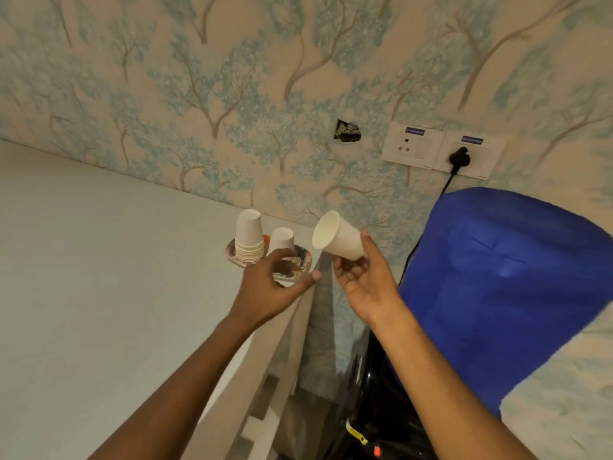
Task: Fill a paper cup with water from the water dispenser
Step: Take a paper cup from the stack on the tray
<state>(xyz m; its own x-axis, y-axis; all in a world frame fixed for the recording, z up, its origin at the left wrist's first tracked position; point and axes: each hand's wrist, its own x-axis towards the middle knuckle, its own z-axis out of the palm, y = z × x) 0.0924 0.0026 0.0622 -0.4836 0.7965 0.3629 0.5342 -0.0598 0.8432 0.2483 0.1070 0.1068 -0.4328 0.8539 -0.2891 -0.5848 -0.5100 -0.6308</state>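
My right hand [361,277] holds a white paper cup [336,235] by its base, tipped on its side with the mouth facing left. My left hand [275,283] hovers with loosely spread fingers over the patterned plate [305,257], holding nothing. On that plate stand a stack of upturned paper cups [249,237] and a single upturned cup [282,240]. The water dispenser is on the right: its big blue bottle [504,287] rises above a black body [371,410], lower and partly hidden by my right forearm.
A pale countertop [99,277] fills the left, ending in an edge near my left hand. The wallpapered wall behind carries two sockets [411,146], one with a black plug [459,156] and cable running down behind the bottle. A small hole [346,131] breaks the wall.
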